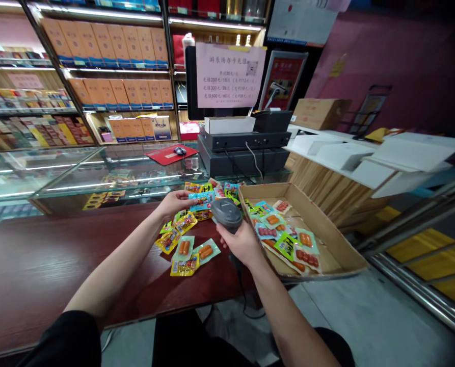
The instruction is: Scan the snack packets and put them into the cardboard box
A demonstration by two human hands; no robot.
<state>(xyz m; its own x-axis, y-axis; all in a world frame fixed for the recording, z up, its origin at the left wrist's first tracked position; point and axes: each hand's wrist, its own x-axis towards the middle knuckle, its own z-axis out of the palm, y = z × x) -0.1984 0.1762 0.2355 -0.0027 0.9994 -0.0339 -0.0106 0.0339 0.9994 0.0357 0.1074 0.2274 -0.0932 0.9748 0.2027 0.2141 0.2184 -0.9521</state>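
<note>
My left hand (175, 205) pinches a blue snack packet (203, 201) above a loose heap of packets. A dark grey barcode scanner (226, 213) is gripped in my right hand (242, 240), its head close to the blue packet and its cable hanging below. On the dark red table (59, 255), nearest me, lie a yellow packet (184, 265) and two clear packs of small sausages (206, 250). More yellow packets (185, 222) are beneath my left hand. To the right, a shallow cardboard box (338, 250) contains several mixed sausage packs (306, 256).
Behind the heap stand a glass counter (135, 177), a black cash register (246, 148) and a monitor with a pink paper sign (230, 75). A mouse (180, 151) rests on a red mat (162, 155). White boxes (342, 151) are at the right.
</note>
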